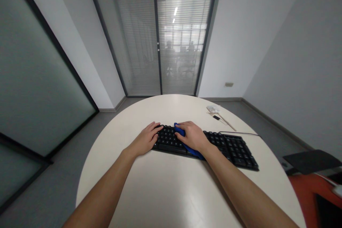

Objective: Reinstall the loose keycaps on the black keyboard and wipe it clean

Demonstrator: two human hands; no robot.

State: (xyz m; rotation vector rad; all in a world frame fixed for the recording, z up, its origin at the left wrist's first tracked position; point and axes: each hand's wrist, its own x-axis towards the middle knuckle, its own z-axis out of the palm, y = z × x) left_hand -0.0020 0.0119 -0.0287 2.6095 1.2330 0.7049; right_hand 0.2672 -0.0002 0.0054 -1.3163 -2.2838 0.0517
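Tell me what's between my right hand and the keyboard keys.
A blue cloth lies under the right hand, pressed onto the black keyboard, in the head view.

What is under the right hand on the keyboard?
Under the right hand lies a blue cloth, pressed on the black keyboard. Blue edges show at the fingers and near the wrist. The keys below the cloth are covered, and the cloth's middle is hidden by the hand.

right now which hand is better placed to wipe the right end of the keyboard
The right hand, probably. It already presses the blue cloth onto the keyboard, and the uncovered keys lie on its side. The left hand rests on the keyboard's left end, without a cloth.
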